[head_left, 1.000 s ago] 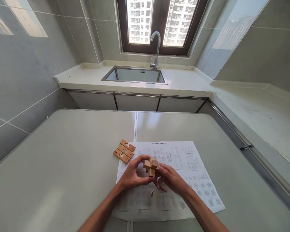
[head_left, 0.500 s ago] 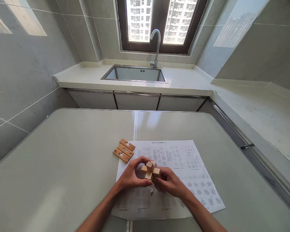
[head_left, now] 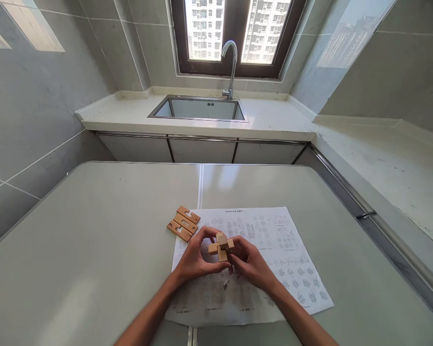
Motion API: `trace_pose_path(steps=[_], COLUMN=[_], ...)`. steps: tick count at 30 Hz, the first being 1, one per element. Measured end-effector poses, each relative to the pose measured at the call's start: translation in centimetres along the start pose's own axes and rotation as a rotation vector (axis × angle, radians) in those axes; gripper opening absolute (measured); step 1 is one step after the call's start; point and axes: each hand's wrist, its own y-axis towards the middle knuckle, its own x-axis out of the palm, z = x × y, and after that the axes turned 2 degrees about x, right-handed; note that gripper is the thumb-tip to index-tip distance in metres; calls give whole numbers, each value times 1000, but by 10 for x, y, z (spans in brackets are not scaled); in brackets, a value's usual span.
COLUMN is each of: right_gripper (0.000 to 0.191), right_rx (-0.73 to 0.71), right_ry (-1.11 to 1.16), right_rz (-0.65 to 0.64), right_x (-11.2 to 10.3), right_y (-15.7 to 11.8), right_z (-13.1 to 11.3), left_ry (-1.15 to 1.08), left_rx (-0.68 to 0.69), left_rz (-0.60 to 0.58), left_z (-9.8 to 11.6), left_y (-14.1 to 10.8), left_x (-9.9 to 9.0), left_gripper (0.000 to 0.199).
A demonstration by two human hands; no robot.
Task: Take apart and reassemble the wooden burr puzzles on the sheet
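Between my two hands is a wooden burr puzzle (head_left: 222, 246), its light blocks crossing one another and sticking out on several sides. My left hand (head_left: 195, 257) curls around its left side, thumb below and fingers above. From the right, my right hand (head_left: 250, 262) pinches the puzzle with thumb and fingers; part of that grip is hidden. Under both hands lies a large printed paper sheet (head_left: 288, 259) with rows of small diagrams. Three flat wooden pieces (head_left: 184, 223) with cut-outs and numbers lie side by side at the sheet's upper left corner.
A pale table (head_left: 104, 230) with a seam down its middle carries everything. Beyond it are a white counter (head_left: 270, 115), a sink (head_left: 198, 118) and a faucet (head_left: 232, 67) under a window. Another counter (head_left: 389, 163) runs along the right.
The burr puzzle has turned in my hands, so its blocks face differently. My right hand's fingers have shifted slightly up along it. The whole view has moved a little.
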Motion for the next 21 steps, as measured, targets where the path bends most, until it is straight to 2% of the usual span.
trace_pose_path(steps=[10,21], right_gripper=[42,34], right_rx=[3,-22], right_ry=[7,-18], right_rz=[-5,-7], right_x=[-1,-2], right_y=[1,0], right_z=[4,1], left_ry=[57,120], left_rx=[-43,-59], left_rz=[9,5], left_z=[1,2], left_y=[0,1], left_x=[0,1], left_gripper=[52,51])
